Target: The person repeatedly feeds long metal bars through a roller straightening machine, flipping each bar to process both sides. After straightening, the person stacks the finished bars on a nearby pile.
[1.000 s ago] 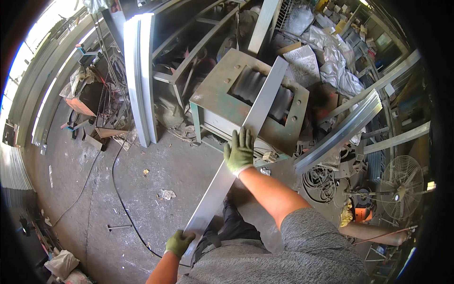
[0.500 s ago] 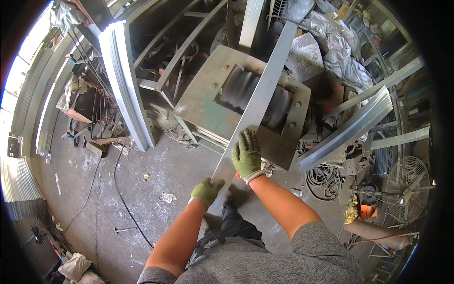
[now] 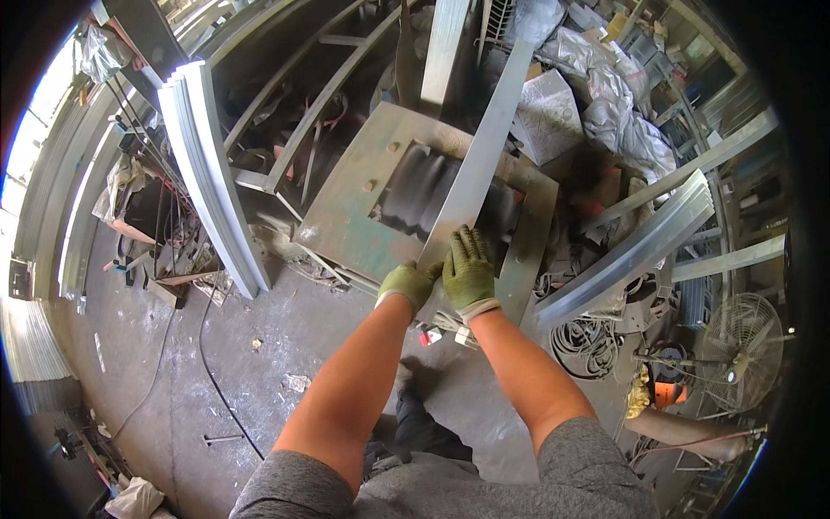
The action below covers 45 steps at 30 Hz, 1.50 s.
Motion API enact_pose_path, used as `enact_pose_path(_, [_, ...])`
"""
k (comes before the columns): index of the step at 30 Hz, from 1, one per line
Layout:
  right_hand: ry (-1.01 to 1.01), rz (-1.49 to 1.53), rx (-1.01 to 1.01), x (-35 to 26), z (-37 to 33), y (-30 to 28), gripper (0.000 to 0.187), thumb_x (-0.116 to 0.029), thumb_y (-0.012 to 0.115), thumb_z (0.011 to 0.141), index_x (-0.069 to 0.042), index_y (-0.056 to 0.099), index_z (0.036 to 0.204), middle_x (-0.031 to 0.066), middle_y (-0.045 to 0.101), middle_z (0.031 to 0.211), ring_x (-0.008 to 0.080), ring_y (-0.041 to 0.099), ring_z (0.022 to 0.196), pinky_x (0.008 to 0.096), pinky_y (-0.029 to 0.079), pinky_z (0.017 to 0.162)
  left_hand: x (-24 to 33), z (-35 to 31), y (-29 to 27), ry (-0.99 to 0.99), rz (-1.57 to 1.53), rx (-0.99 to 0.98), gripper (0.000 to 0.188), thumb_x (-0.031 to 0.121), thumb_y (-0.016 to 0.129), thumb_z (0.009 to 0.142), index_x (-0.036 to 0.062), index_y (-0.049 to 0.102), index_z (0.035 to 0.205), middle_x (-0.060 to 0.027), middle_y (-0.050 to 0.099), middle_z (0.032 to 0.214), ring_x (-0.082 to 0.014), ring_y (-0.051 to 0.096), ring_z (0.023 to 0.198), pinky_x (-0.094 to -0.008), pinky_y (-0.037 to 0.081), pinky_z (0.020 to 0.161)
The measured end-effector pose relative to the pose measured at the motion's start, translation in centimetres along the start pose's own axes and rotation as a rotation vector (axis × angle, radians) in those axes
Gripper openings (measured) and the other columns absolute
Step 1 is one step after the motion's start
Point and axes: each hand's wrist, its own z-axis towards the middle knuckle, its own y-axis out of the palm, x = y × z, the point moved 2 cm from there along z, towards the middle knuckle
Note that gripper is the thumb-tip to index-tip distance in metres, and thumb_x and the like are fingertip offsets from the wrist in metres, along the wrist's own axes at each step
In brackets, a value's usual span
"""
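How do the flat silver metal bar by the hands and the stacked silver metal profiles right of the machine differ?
The flat silver metal bar is one piece; the stacked silver metal profiles are several layered together. The bar looks plain-faced; the profiles show lengthwise ridges. The green-gloved left hand and green-gloved right hand touch the bar, not the profiles. Both are long and shiny.

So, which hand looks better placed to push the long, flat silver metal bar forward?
Probably the left green-gloved hand: it sits at the near end of the silver metal bar, while the right green-gloved hand has its fingers extended farther forward, by the bar's right edge.
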Motion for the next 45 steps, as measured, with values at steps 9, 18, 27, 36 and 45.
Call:
enact_pose_path(9, [-0.063, -0.054, 0.046, 3.5, 6.4, -1.0, 0.033, -0.019, 0.063, 0.096, -0.001, 0.074, 0.121, 0.0206, 0.072, 0.131, 0.0408, 0.064, 0.127, 0.0544, 0.043, 0.116, 4.6, 4.5, -0.7, -0.022, -0.067, 0.002, 0.079, 0.071, 0.062, 0.097, 0.0012, 0.072, 0.133, -0.0287, 0.072, 0.131, -0.0438, 0.066, 0.127, -0.0476, 0.052, 0.107])
enact_pose_path(18, [-0.076, -0.153, 0.123, 1.3, 6.2, -1.2, 0.032, -0.023, 0.064, 0.095, -0.003, 0.071, 0.119, 0.0175, 0.070, 0.129, 0.0370, 0.060, 0.129, 0.0562, 0.040, 0.117, -0.7, -2.6, 0.1, -0.020, -0.039, -0.028, 0.076, 0.072, 0.058, 0.098, 0.0043, 0.071, 0.130, -0.0279, 0.074, 0.125, -0.0461, 0.067, 0.123, -0.0504, 0.052, 0.106])
enact_pose_path(27, [-0.073, -0.374, 0.030, 6.3, 12.0, 2.0, 0.033, -0.030, 0.060, 0.097, -0.008, 0.071, 0.119, 0.0107, 0.072, 0.126, 0.0321, 0.063, 0.121, 0.0516, 0.042, 0.112, 3.5, -0.7, -1.0, -0.049, -0.093, -0.105, 0.081, 0.074, 0.056, 0.098, 0.0019, 0.070, 0.133, -0.0274, 0.073, 0.128, -0.0444, 0.068, 0.124, -0.0498, 0.053, 0.105])
enact_pose_path(36, [-0.122, -0.481, -0.066, 8.3, 14.8, 2.0, 0.030, -0.028, 0.057, 0.100, -0.010, 0.073, 0.118, 0.0112, 0.075, 0.125, 0.0336, 0.067, 0.118, 0.0507, 0.044, 0.113, 6.1, 0.1, -2.5, -0.048, -0.147, -0.153, 0.078, 0.070, 0.060, 0.098, 0.0022, 0.068, 0.137, -0.0254, 0.071, 0.136, -0.0418, 0.067, 0.127, -0.0482, 0.053, 0.106])
enact_pose_path(45, [-0.151, -0.469, -0.082, 4.9, 11.5, 0.5, 0.031, -0.027, 0.057, 0.100, -0.005, 0.070, 0.117, 0.0126, 0.071, 0.126, 0.0331, 0.062, 0.124, 0.0531, 0.039, 0.118, 2.3, -3.4, -2.1, 0.078, -0.194, -0.126, 0.077, 0.067, 0.060, 0.098, 0.0014, 0.068, 0.138, -0.0262, 0.073, 0.131, -0.0424, 0.068, 0.125, -0.0480, 0.053, 0.106])
